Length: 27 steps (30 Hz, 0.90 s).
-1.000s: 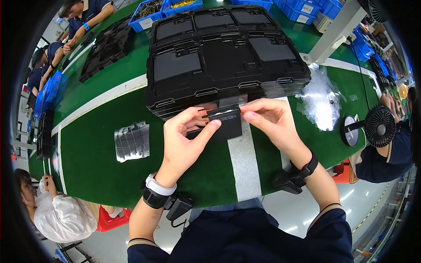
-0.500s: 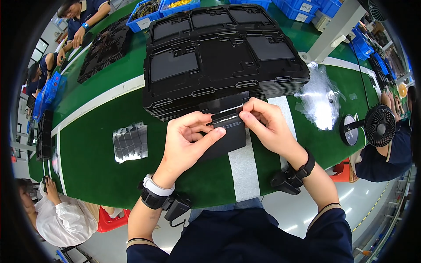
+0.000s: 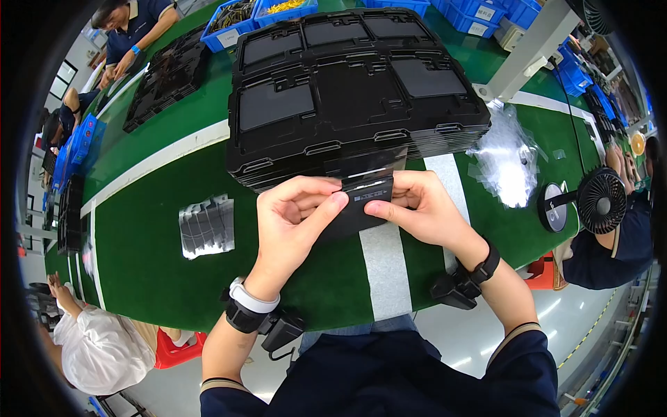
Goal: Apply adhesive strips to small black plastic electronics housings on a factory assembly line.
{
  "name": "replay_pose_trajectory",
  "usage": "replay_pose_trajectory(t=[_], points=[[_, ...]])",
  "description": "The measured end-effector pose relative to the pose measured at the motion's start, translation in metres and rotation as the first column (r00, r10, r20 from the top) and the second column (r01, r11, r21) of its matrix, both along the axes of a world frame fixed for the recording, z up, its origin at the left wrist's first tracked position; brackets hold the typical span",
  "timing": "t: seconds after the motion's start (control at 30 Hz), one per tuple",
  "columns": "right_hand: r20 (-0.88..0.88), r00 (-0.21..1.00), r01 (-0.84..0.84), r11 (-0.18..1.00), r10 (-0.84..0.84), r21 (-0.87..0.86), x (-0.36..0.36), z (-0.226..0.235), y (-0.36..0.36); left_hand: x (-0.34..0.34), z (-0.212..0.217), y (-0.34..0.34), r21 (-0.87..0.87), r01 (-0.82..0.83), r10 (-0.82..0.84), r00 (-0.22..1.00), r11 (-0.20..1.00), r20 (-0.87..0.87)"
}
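Note:
Over the near side of the green table I hold a flat black rectangular piece that looks like a battery [image 3: 354, 219], with small pale print near its upper edge. My left hand [image 3: 295, 215] pinches its left side between thumb and fingers. On the right, my right hand [image 3: 434, 212] grips it too, thumb across the face and fingers behind. A dark glossy film strip [image 3: 368, 165] stands up along the far edge. Just beyond my hands rises a stack of black moulded trays [image 3: 431, 141]. Dark grey slabs [image 3: 278, 105] lie in several of its pockets.
A sheet of silvery-black strips [image 3: 207, 226] lies left. Crumpled clear film pieces [image 3: 511, 160] and a small black fan [image 3: 602, 199] are to the right, near a metal post [image 3: 524, 52]. Blue bins [image 3: 229, 24] line the back. Other people sit at left and right.
My right hand has shifted from pinching the far-right corner at the strip to gripping the battery's right side, thumb now on its face. The printed face shows more.

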State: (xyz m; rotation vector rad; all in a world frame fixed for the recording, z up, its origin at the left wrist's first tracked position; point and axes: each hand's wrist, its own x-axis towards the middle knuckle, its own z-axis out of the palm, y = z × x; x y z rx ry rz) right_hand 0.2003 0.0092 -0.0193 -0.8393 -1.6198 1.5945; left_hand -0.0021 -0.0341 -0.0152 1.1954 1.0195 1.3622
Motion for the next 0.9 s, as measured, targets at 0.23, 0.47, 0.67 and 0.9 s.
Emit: replay_pose_trajectory(t=[0.23,0.47,0.67,0.9], points=[[0.098,0.988,0.070,0.920,-0.116,0.387,-0.002,0.002,-0.007,0.007,-0.009,0.001,0.390,-0.092,0.186,0.960,0.916,-0.210],[0.147,0.986,0.049,0.983,-0.075,0.174,0.003,-0.003,0.003,0.000,-0.005,0.001,0.155,0.035,-0.010,0.987,0.987,-0.161],[0.135,0.989,-0.072,0.996,0.065,0.047,0.006,-0.001,0.003,-0.009,-0.003,0.003,-0.016,0.125,-0.126,0.990,0.992,-0.069],[0.154,0.977,-0.168,0.976,0.146,0.136,0.006,0.001,0.000,-0.002,-0.009,0.001,0.170,0.125,-0.074,0.958,0.977,-0.277]])
